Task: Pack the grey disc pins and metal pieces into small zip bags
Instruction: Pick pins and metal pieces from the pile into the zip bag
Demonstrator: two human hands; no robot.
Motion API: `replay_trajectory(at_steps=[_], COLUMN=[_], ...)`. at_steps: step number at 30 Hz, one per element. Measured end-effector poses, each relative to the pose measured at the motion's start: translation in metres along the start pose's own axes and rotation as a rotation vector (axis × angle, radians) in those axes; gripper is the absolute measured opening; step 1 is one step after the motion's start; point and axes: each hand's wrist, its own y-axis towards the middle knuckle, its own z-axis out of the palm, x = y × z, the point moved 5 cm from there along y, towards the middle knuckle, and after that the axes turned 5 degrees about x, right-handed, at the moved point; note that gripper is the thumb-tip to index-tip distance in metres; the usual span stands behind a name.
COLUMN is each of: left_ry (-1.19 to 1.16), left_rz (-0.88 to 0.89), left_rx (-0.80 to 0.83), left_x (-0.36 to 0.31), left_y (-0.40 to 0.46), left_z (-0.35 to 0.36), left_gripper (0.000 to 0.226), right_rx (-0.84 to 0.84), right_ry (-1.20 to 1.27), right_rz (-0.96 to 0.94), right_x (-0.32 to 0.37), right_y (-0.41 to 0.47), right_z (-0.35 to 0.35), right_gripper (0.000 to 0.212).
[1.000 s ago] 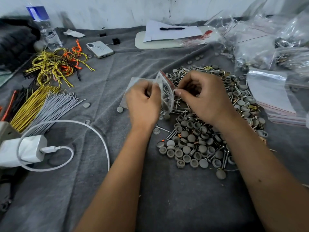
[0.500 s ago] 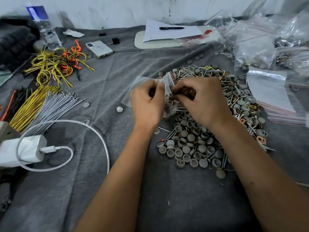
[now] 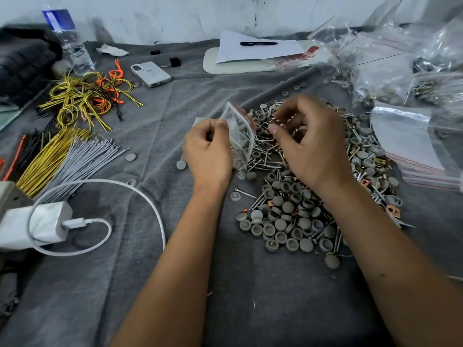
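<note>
- left hand (image 3: 209, 150) pinches small zip bag (image 3: 240, 132) at its left edge, holds it up just off the grey cloth, red-striped mouth up and tilted toward the right hand
- bag already has screws and some grey pieces inside; not sealed as far as I can tell
- right hand (image 3: 307, 139) hovers just right of the bag mouth, fingers curled, fingertips (image 3: 273, 128) pinched close; something small and coppery may sit between them, cannot tell for sure
- pile of grey disc pins and metal pieces (image 3: 298, 211) lies right of the bag, under and beyond the right hand, well inside its reach
- key relation: bag mouth sits left of the right fingertips, near, long axis of bag running up-down; right hand is the nearer feeder
- judgement: mid-fill, next drop goes leftward into the mouth
- stack of empty zip bags (image 3: 411, 144) far right
</note>
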Motion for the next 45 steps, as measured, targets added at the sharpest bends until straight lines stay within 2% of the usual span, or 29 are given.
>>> replay_trajectory(at_steps=[2,6,8,11,14,16,20,26,29,33,38,45], left_ry=[-0.013,-0.022,-0.017,-0.015,-0.001,0.006,0.054,0.181,0.196,0.191,0.182,0.136], left_rz=[-0.040,-0.067,-0.059,-0.045,-0.044,-0.043,-0.004,0.076,0.096,0.127,0.141,0.095], left_rx=[-0.033,-0.076,-0.074,-0.069,-0.063,-0.061,-0.033,0.118,0.182,0.254,0.244,0.155], left_x=[0.003,0.007,0.007,0.005,0.005,0.005,0.002,-0.006,-0.008,-0.009,-0.011,-0.011], left_y=[0.002,0.004,0.004,0.003,0.003,0.003,0.001,-0.007,-0.010,-0.012,-0.012,-0.010], left_z=[-0.002,-0.005,-0.005,-0.004,-0.004,-0.004,-0.002,0.012,0.017,0.021,0.020,0.014], left_gripper=[0.048,0.047,0.045,0.042,0.041,0.039,0.038,0.043,0.040,0.031,0.029,0.035], right_rx=[0.115,0.560,0.653,0.666,0.639,0.567,0.315,0.017,-0.008,0.072,0.119,-0.076], right_ry=[-0.055,-0.278,-0.335,-0.331,-0.339,-0.257,-0.058,0.066,0.094,0.036,-0.037,0.014], right_rz=[0.005,-0.068,-0.071,-0.073,-0.074,-0.014,0.058,0.001,-0.016,-0.047,-0.041,0.033], right_x=[-0.002,-0.005,-0.005,-0.005,-0.005,-0.007,-0.007,0.000,0.001,0.002,-0.002,-0.009], right_y=[0.001,-0.009,-0.012,-0.011,-0.012,-0.010,-0.004,-0.001,-0.001,-0.002,-0.002,0.000], right_z=[0.004,0.035,0.043,0.044,0.044,0.039,0.021,0.002,0.000,0.006,0.009,-0.005], right_gripper=[0.010,0.016,0.023,0.021,0.021,0.021,0.018,0.014,0.015,0.016,0.018,0.008])
